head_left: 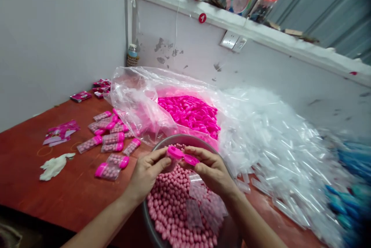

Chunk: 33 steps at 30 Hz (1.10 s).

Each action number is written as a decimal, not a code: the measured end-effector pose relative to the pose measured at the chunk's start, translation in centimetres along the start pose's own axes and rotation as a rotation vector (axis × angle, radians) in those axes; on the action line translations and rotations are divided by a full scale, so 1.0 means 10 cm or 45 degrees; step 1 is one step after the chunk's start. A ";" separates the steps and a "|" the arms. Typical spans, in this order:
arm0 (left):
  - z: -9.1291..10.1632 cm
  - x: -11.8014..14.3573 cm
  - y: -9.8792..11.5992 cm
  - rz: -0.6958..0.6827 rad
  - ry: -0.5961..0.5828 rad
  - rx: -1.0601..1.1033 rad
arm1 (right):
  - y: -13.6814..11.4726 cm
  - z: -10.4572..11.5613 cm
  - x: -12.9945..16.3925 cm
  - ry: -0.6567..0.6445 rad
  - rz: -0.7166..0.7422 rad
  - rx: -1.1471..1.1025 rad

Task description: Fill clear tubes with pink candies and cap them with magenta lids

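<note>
Over a grey basin (148, 205) of pink beads (174, 205), both hands meet at one small container. My left hand (149, 170) is closed round the clear plastic box (171, 166), whose contents are mostly hidden by the fingers. On its top sits a pink flip cap (175, 152) with its lid swung out to the right. My right hand (213, 169) pinches that lid (191, 159) between thumb and fingers. Below, several clear empty boxes (193, 214) lie on the beads.
Behind the basin, a clear bag (130, 97) holds pink caps (194, 114). Clear plastic boxes (278, 151) are heaped on the right. Bead-filled boxes with pink caps (113, 138), a crumpled white scrap (55, 167) and pink packets (60, 132) lie left on the red table (72, 194).
</note>
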State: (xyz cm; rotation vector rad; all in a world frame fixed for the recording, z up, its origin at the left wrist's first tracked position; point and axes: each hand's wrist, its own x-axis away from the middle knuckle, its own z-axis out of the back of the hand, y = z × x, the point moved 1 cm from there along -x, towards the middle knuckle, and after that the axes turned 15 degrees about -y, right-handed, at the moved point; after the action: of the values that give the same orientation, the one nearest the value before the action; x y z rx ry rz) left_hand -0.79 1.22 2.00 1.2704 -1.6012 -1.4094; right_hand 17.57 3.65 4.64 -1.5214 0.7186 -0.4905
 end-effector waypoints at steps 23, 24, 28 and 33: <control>-0.02 0.10 -0.04 -0.495 -0.052 -0.944 | 0.08 -0.19 -0.28 -0.073 -0.536 -0.590; -0.03 0.10 -0.04 -0.487 -0.030 -0.954 | 0.08 -0.20 -0.29 -0.064 -0.541 -0.565; -0.03 0.10 -0.05 -0.443 0.035 -0.980 | 0.15 -0.23 -0.31 -0.042 -0.567 -0.568; -0.01 0.12 -0.09 -0.323 0.054 -0.957 | 0.25 -0.25 -0.30 -0.009 -0.568 -0.703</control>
State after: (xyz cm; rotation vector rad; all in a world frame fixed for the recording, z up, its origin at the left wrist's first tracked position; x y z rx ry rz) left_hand -0.86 0.07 1.05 1.0378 -0.7502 -1.8752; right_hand 13.35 4.02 2.72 -2.2231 0.5267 -0.6500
